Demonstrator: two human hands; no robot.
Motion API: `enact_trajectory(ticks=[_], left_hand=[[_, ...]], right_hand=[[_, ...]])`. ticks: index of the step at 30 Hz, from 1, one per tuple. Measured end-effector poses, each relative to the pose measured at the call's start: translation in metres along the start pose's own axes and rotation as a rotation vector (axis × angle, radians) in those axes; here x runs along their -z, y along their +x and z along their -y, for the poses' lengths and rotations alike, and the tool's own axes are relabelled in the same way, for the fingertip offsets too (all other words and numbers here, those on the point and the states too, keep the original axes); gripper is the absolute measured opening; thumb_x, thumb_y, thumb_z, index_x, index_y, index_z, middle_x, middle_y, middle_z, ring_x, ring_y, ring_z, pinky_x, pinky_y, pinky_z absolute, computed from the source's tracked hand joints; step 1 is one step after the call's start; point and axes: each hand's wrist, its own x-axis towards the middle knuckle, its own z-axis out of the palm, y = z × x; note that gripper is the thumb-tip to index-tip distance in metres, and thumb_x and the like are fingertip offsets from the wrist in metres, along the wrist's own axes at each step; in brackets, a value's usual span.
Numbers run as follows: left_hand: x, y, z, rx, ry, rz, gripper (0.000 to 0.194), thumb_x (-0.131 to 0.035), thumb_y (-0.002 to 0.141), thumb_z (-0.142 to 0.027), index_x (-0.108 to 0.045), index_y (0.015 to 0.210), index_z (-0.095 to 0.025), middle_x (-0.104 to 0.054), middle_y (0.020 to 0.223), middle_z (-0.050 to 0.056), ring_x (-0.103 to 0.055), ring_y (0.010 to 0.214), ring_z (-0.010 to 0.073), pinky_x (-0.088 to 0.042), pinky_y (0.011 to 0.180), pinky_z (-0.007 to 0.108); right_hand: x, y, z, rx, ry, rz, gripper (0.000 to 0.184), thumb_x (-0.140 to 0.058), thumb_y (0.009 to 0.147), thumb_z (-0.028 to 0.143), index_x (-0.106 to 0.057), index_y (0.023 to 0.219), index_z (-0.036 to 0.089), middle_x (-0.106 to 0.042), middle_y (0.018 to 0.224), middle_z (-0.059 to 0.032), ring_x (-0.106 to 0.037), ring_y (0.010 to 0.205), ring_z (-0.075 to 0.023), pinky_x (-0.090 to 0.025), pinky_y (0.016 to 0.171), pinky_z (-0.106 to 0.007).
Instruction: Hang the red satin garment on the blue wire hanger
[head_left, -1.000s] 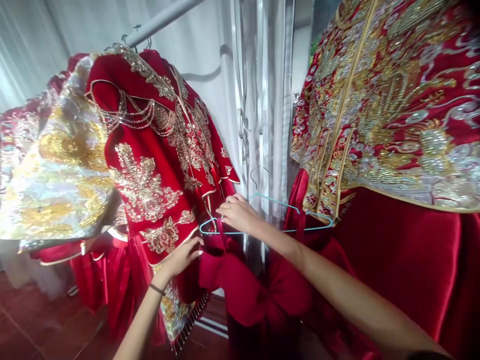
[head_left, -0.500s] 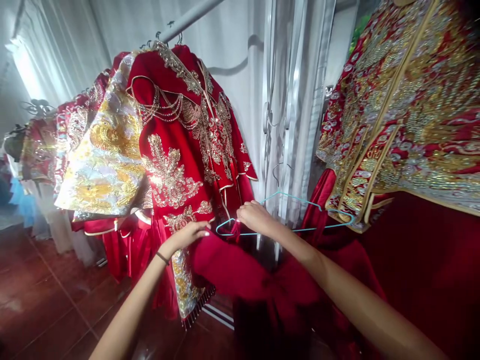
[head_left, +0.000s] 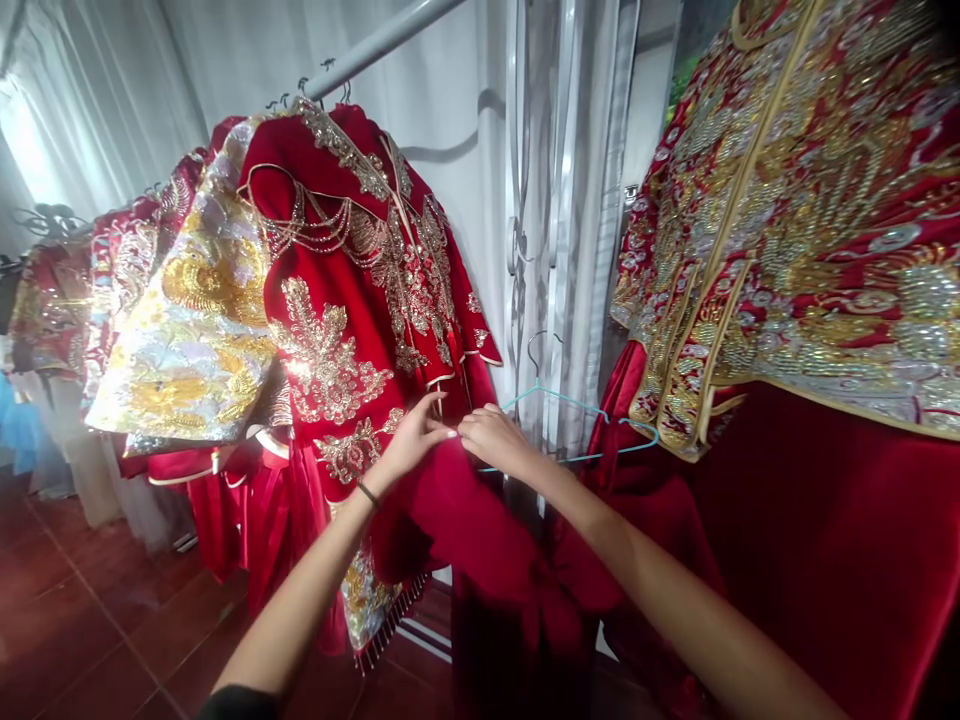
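Observation:
A thin teal wire hanger (head_left: 581, 408) hangs low in the middle, with plain red cloth (head_left: 480, 530) draped from it. My right hand (head_left: 491, 440) is closed on the hanger's left end, where the red cloth gathers. My left hand (head_left: 411, 436) has come up beside it, fingers pinched at the same spot, touching the cloth and my right fingertips. Just left of both hands hangs a red jacket with gold embroidery (head_left: 352, 300).
A grey rail (head_left: 390, 38) carries several embroidered red and gold garments (head_left: 187, 310) to the left. A large embroidered jacket over a red skirt (head_left: 810, 260) fills the right. White curtains and a white metal grille (head_left: 540, 200) stand behind. Dark red floor tiles (head_left: 90, 620) lie below left.
My left hand has risen from the hem of the embroidered jacket to meet my right hand at the hanger's left end. The view has swung slightly.

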Motion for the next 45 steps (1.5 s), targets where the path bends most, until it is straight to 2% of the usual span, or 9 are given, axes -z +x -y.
enact_trajectory(ticks=[5, 10, 14, 17, 20, 24, 32, 37, 45], left_hand=[[-0.042, -0.016, 0.014, 0.077, 0.106, -0.370, 0.024, -0.046, 0.082, -0.034, -0.053, 0.096, -0.016, -0.064, 0.085, 0.007, -0.059, 0.078, 0.0180, -0.045, 0.075, 0.032], [-0.051, -0.009, 0.018, 0.082, 0.262, -0.365, 0.030, -0.040, 0.084, -0.042, -0.055, 0.081, -0.017, -0.063, 0.076, 0.005, -0.057, 0.065, 0.0169, -0.044, 0.065, 0.031], [-0.049, -0.005, 0.020, 0.014, 0.342, -0.415, 0.030, -0.040, 0.084, -0.041, -0.057, 0.089, -0.017, -0.062, 0.085, 0.007, -0.058, 0.077, 0.0196, -0.046, 0.074, 0.034], [-0.044, -0.006, 0.021, -0.189, 0.471, -0.302, 0.027, -0.045, 0.082, -0.038, -0.058, 0.096, -0.019, -0.058, 0.099, 0.009, -0.053, 0.096, 0.0227, -0.042, 0.088, 0.040], [-0.036, -0.006, 0.023, -0.350, 0.551, -0.045, 0.025, -0.047, 0.081, -0.038, -0.062, 0.096, -0.024, -0.047, 0.118, 0.008, -0.046, 0.110, 0.0248, -0.040, 0.095, 0.042], [-0.028, -0.002, 0.027, -0.375, 0.605, 0.090, 0.029, -0.051, 0.077, -0.047, -0.064, 0.080, -0.021, -0.039, 0.124, 0.010, -0.041, 0.115, 0.0290, -0.040, 0.096, 0.044], [-0.020, 0.012, 0.017, -0.331, 0.481, 0.062, 0.037, -0.047, 0.079, -0.045, -0.061, 0.058, -0.018, -0.050, 0.105, 0.008, -0.050, 0.102, 0.0218, -0.042, 0.093, 0.038], [-0.022, 0.014, 0.008, -0.184, 0.205, -0.101, 0.037, -0.040, 0.084, -0.042, -0.057, 0.107, -0.019, -0.059, 0.106, 0.008, -0.057, 0.094, 0.0189, -0.046, 0.086, 0.034], [-0.038, 0.019, 0.019, -0.141, 0.623, -0.065, 0.042, -0.025, 0.088, -0.037, -0.058, 0.106, -0.019, -0.065, 0.090, 0.009, -0.060, 0.085, 0.0227, -0.048, 0.074, 0.034]], right_hand=[[-0.015, -0.007, 0.011, -0.097, -0.005, -0.155, 0.020, -0.041, 0.086, 0.015, -0.061, 0.088, 0.014, -0.064, 0.090, -0.0082, -0.050, 0.091, -0.0200, -0.029, 0.089, -0.035], [0.005, -0.048, 0.008, -0.467, 0.020, -0.475, 0.038, -0.047, 0.083, 0.023, -0.048, 0.120, 0.015, -0.051, 0.124, -0.0123, -0.039, 0.115, -0.0259, -0.022, 0.098, -0.044], [0.026, -0.122, -0.028, -0.929, 0.002, -0.590, 0.024, -0.041, 0.082, 0.025, -0.061, 0.094, 0.016, -0.063, 0.095, -0.0116, -0.054, 0.090, -0.0250, -0.037, 0.082, -0.039], [0.024, -0.169, -0.050, -1.150, 0.149, -0.457, 0.021, -0.043, 0.080, 0.028, -0.060, 0.077, 0.018, -0.064, 0.076, -0.0066, -0.056, 0.068, -0.0204, -0.042, 0.066, -0.032], [0.012, -0.193, -0.057, -1.113, 0.207, -0.318, 0.020, -0.046, 0.079, 0.031, -0.061, 0.078, 0.017, -0.064, 0.081, -0.0067, -0.057, 0.075, -0.0209, -0.043, 0.070, -0.032], [-0.002, -0.211, -0.056, -1.045, 0.115, -0.371, 0.024, -0.047, 0.078, 0.028, -0.062, 0.092, 0.014, -0.061, 0.097, -0.0108, -0.053, 0.092, -0.0248, -0.042, 0.084, -0.039], [-0.007, -0.238, -0.066, -1.155, 0.353, -0.468, 0.041, -0.050, 0.075, 0.041, -0.057, 0.106, 0.015, -0.062, 0.099, -0.0111, -0.061, 0.081, -0.0210, -0.047, 0.072, -0.034], [0.000, -0.217, -0.073, -1.367, 0.108, -0.252, 0.039, -0.050, 0.074, 0.050, -0.064, 0.080, 0.014, -0.066, 0.070, -0.0122, -0.063, 0.069, -0.0256, -0.043, 0.058, -0.031], [0.017, -0.193, -0.096, -1.321, 0.029, -0.221, 0.027, -0.043, 0.075, 0.025, -0.066, 0.075, 0.012, -0.066, 0.069, -0.0126, -0.062, 0.067, -0.0230, -0.038, 0.055, -0.027]])
